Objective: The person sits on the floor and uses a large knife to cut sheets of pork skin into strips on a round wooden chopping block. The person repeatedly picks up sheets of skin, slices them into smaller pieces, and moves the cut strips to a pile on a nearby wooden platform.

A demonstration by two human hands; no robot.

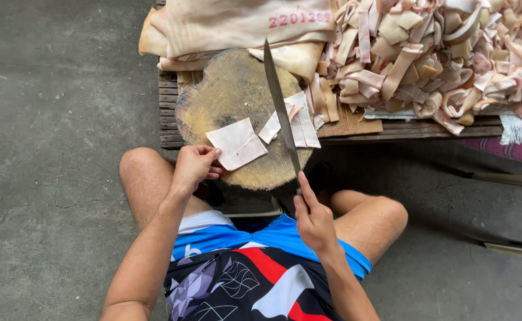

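- The right hand (313, 219) is closed around the handle of a long knife (281, 107), forefinger laid along the spine, probably to steady the blade, which points away over cut pale strips (296, 122).
- The left hand (194, 167) curls its fingers onto the near corner of a square piece of pale skin (237, 142), seemingly pinning it flat beside the blade.
- Both rest on a round wooden chopping block (228, 89) just ahead of the knees, likely kept close for reach.
- Beyond the right hand lies a heap of cut strips (439, 53); beyond the left, uncut sheets (237, 24).
- A low slatted wooden platform (169, 113) stands on a grey concrete floor (53, 148).
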